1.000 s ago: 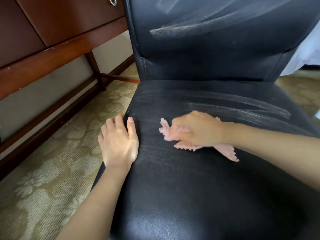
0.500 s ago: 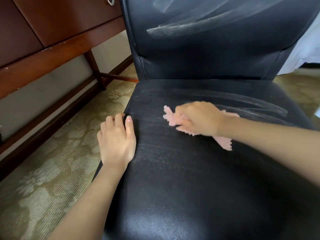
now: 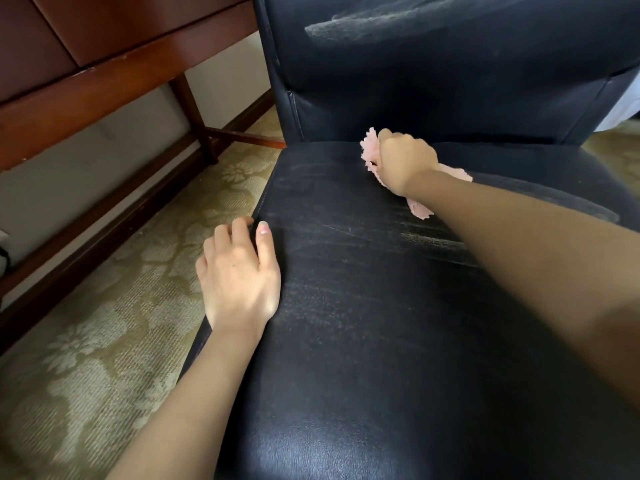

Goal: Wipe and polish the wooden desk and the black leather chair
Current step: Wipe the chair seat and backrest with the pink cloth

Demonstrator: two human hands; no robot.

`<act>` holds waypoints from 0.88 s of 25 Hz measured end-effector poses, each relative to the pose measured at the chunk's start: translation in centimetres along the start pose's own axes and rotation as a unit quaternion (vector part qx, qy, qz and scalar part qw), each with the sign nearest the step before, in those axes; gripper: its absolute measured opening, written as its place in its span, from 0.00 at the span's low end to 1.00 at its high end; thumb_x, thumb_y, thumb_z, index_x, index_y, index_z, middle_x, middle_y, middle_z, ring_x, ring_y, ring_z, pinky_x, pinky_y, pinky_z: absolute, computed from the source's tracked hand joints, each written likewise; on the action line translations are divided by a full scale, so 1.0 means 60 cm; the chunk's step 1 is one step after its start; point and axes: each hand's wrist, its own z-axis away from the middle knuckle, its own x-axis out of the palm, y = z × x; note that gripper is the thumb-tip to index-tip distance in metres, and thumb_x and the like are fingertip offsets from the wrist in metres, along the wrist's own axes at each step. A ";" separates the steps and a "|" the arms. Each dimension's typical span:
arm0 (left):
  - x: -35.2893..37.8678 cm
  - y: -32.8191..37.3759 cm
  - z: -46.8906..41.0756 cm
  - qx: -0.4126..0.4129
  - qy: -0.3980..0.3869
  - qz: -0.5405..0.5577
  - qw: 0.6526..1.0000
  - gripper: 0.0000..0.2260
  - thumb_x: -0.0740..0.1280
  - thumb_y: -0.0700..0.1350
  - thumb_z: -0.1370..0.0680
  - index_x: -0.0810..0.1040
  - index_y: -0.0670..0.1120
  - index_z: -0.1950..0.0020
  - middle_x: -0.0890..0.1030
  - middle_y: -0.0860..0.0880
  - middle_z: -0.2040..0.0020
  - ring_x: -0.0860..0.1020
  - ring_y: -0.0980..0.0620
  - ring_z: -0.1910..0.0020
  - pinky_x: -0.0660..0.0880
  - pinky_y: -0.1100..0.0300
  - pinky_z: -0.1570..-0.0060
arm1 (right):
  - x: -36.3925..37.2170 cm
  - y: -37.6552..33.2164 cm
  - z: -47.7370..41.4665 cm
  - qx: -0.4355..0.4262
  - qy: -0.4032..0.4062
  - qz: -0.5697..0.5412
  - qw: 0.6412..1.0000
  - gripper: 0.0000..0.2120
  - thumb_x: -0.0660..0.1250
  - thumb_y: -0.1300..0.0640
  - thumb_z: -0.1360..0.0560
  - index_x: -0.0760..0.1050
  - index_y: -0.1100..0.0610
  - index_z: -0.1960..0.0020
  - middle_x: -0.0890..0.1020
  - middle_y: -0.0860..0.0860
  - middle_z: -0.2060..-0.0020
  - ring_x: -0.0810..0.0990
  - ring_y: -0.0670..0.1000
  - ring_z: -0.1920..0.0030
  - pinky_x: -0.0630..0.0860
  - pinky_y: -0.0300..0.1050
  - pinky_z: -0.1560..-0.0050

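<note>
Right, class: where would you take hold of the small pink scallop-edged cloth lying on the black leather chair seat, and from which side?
Probably its bunched middle, from above, as the right hand grips the small pink scallop-edged cloth now: it lies flat on the black leather chair seat, backrest close behind, so only limp corners stick out.

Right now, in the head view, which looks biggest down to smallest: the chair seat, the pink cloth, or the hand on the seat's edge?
1. chair seat
2. left hand, nearer the camera
3. pink cloth, farther off and partly under the right hand, so unsure
</note>
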 end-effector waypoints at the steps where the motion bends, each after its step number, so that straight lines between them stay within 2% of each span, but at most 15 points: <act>1: 0.001 0.000 0.000 -0.003 -0.004 0.001 1.000 0.30 0.40 0.60 0.24 0.72 0.46 0.38 0.74 0.44 0.42 0.70 0.43 0.42 0.65 0.45 0.40 | 0.000 0.000 0.006 -0.008 -0.003 -0.005 1.000 0.16 0.61 0.53 0.20 0.67 0.64 0.40 0.77 0.61 0.46 0.77 0.63 0.47 0.65 0.48 0.58; 7: -0.002 0.001 0.003 -0.015 -0.008 0.012 1.000 0.25 0.44 0.57 0.21 0.72 0.45 0.39 0.75 0.44 0.43 0.70 0.42 0.42 0.65 0.44 0.39 | -0.027 -0.027 0.102 -0.130 -0.084 -0.047 0.987 0.13 0.61 0.54 0.21 0.69 0.62 0.42 0.78 0.56 0.49 0.76 0.58 0.53 0.69 0.49 0.57; 10: -0.002 0.001 0.003 -0.009 -0.001 0.013 1.000 0.29 0.40 0.59 0.23 0.73 0.46 0.40 0.74 0.44 0.43 0.70 0.42 0.43 0.65 0.44 0.39 | -0.051 -0.053 0.168 -0.206 -0.130 -0.058 0.968 0.12 0.61 0.53 0.21 0.70 0.59 0.42 0.77 0.52 0.53 0.78 0.55 0.53 0.71 0.48 0.58; 13: -0.002 0.000 0.006 -0.007 0.006 0.010 1.000 0.33 0.36 0.61 0.26 0.72 0.46 0.40 0.74 0.44 0.43 0.70 0.42 0.42 0.64 0.44 0.39 | -0.070 -0.077 0.241 -0.300 -0.161 -0.069 0.938 0.13 0.64 0.50 0.23 0.74 0.57 0.44 0.77 0.49 0.53 0.79 0.51 0.54 0.75 0.49 0.54; 15: -0.003 0.000 0.010 -0.008 0.010 0.011 1.000 0.33 0.36 0.60 0.26 0.73 0.46 0.40 0.74 0.44 0.43 0.70 0.42 0.43 0.64 0.45 0.40 | -0.077 -0.088 0.286 -0.307 -0.183 -0.114 0.927 0.11 0.64 0.50 0.24 0.73 0.54 0.45 0.79 0.47 0.53 0.79 0.50 0.54 0.74 0.48 0.53; 17: -0.003 0.001 0.014 -0.007 0.009 0.016 1.000 0.32 0.36 0.60 0.26 0.73 0.46 0.41 0.75 0.44 0.44 0.70 0.42 0.43 0.64 0.45 0.40 | -0.079 -0.092 0.304 -0.311 -0.181 -0.111 0.926 0.08 0.60 0.50 0.21 0.72 0.52 0.45 0.79 0.45 0.50 0.78 0.50 0.53 0.73 0.48 0.53; 22: -0.004 0.001 0.019 -0.009 0.008 0.017 1.000 0.32 0.36 0.60 0.26 0.72 0.47 0.40 0.74 0.45 0.44 0.70 0.43 0.43 0.64 0.47 0.40 | -0.060 -0.085 0.228 -0.285 -0.113 -0.086 0.948 0.08 0.65 0.50 0.23 0.71 0.53 0.48 0.78 0.46 0.54 0.79 0.49 0.55 0.75 0.48 0.57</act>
